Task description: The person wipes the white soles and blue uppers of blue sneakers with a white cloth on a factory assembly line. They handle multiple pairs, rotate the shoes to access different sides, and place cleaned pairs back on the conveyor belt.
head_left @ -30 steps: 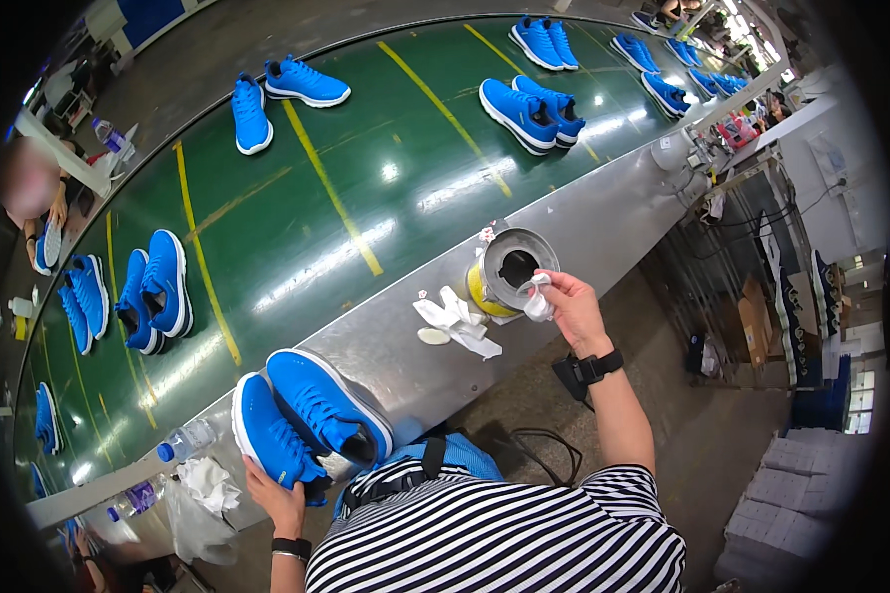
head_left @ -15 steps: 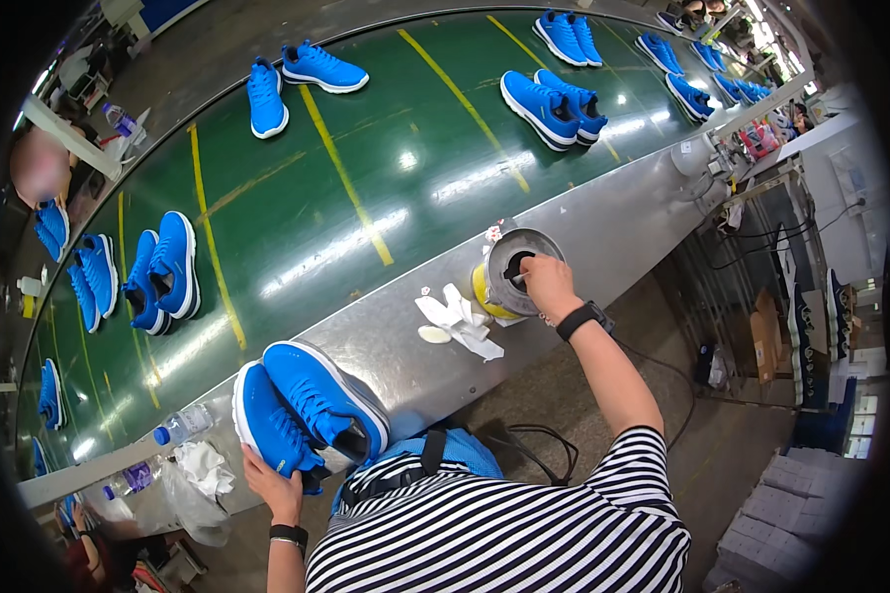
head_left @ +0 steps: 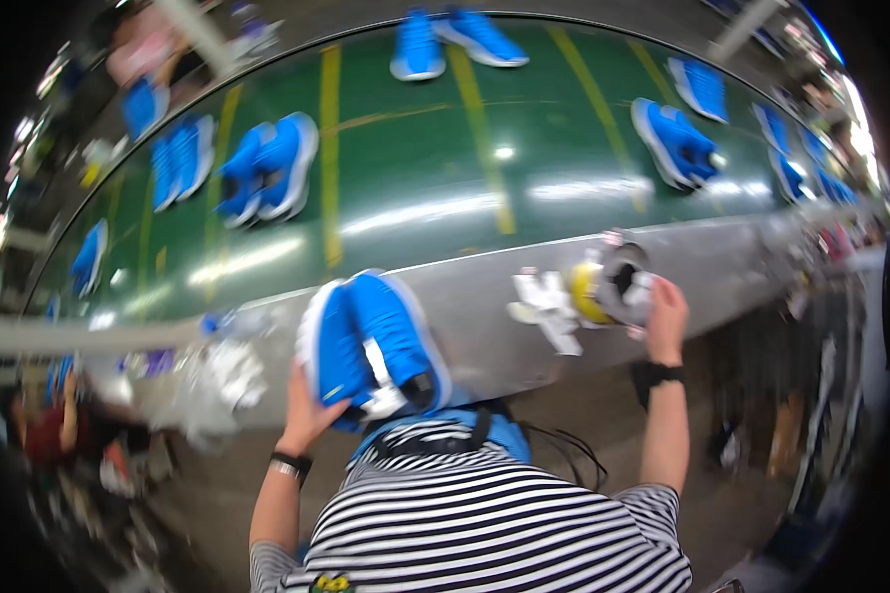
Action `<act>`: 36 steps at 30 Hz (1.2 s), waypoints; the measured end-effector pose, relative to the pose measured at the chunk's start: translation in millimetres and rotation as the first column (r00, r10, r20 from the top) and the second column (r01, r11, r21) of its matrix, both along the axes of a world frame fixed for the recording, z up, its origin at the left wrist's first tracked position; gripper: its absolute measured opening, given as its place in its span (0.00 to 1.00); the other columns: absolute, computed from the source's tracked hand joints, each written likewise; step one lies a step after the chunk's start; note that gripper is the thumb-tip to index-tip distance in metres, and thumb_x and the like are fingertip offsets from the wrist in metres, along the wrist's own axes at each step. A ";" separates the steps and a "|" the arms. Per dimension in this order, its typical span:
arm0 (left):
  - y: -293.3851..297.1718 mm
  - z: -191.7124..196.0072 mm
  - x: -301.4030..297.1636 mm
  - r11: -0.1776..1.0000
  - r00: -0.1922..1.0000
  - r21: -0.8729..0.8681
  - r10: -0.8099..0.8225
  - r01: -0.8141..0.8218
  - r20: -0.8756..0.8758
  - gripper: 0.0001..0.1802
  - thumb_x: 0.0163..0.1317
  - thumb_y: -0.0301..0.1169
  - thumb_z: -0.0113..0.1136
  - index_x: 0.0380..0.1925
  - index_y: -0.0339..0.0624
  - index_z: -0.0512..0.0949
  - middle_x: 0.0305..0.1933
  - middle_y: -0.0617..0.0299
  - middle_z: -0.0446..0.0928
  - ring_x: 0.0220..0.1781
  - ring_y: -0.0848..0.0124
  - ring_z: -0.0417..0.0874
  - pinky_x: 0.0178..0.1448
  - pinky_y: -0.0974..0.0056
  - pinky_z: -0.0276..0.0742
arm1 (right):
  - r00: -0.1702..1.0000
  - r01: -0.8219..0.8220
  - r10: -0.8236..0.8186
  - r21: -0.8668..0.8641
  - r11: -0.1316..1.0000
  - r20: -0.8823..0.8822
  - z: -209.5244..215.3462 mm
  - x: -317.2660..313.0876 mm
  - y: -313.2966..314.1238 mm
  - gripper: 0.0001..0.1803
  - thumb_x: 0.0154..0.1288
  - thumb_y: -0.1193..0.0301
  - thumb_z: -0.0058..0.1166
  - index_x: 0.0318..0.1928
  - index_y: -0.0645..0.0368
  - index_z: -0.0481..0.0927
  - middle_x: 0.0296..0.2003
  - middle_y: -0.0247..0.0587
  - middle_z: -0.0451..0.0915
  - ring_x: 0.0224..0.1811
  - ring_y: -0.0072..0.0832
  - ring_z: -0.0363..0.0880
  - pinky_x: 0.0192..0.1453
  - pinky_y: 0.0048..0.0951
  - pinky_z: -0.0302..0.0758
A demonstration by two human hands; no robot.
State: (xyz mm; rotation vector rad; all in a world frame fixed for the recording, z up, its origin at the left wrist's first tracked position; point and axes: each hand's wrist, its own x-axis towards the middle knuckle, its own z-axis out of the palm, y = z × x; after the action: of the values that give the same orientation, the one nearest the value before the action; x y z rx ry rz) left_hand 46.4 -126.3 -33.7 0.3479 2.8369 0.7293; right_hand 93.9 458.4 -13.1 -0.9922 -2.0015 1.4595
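Observation:
A pair of blue sneakers with white soles lies at the metal ledge's front edge, close to my body. My left hand [head_left: 311, 410] is closed round the heel of the left sneaker [head_left: 334, 346], its thumb across the back. The right sneaker [head_left: 394, 321] lies against it, and a white piece [head_left: 384, 400] shows between their openings. Farther right, my right hand [head_left: 667, 316] is at the rim of a round pot [head_left: 588, 294] with a yellow side and dark inside. Its fingers are pinched together; blur hides what they hold.
White scraps [head_left: 549, 308] lie left of the pot. Beyond the ledge [head_left: 485, 316], a green conveyor belt [head_left: 415, 158] carries several blue sneakers [head_left: 287, 163]. A bottle [head_left: 242, 323] and crumpled white plastic [head_left: 235, 371] are at the left. Another person [head_left: 54, 425] sits far left.
My right hand has drawn back from inside the pot to its rim. My left hand stays at the left sneaker. White now shows between the sneakers. The whole view has turned and blurred.

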 end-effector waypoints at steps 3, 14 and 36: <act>0.8 4.7 -25.5 0.940 0.908 0.217 0.166 -0.264 0.384 0.57 0.43 0.53 0.68 0.64 0.30 0.51 0.63 0.37 0.60 0.65 0.52 0.63 0.66 0.57 0.59 | 0.945 0.006 -0.091 -0.262 0.965 -0.315 -8.5 18.2 -1.5 0.11 0.65 0.75 0.50 0.47 0.64 0.73 0.43 0.41 0.76 0.45 0.26 0.75 0.52 0.29 0.72; 3.2 12.4 -45.9 0.646 0.681 0.578 -0.120 -0.499 0.722 0.41 0.58 0.48 0.58 0.64 0.37 0.53 0.55 0.49 0.70 0.54 0.65 0.73 0.58 0.63 0.69 | 0.838 -0.530 0.263 -0.599 0.600 -0.477 69.3 -59.6 -302.2 0.09 0.63 0.80 0.49 0.44 0.62 0.73 0.39 0.39 0.76 0.40 0.24 0.76 0.47 0.25 0.75; -42.1 2.2 -32.2 0.646 0.622 0.624 -0.282 -0.440 0.731 0.39 0.63 0.45 0.51 0.66 0.38 0.48 0.61 0.48 0.63 0.61 0.64 0.66 0.64 0.63 0.60 | 0.634 -0.771 0.732 0.128 0.624 0.249 -6.3 -122.3 -454.9 0.02 0.50 0.77 0.56 0.26 0.62 0.77 0.27 0.48 0.73 0.34 0.45 0.73 0.40 0.40 0.69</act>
State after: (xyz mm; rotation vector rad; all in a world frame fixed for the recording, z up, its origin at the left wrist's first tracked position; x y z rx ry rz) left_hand 14.3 -168.4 -31.4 -0.0503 1.5603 1.6275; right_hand -28.4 3.4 -19.4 -0.1237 -2.8447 1.4862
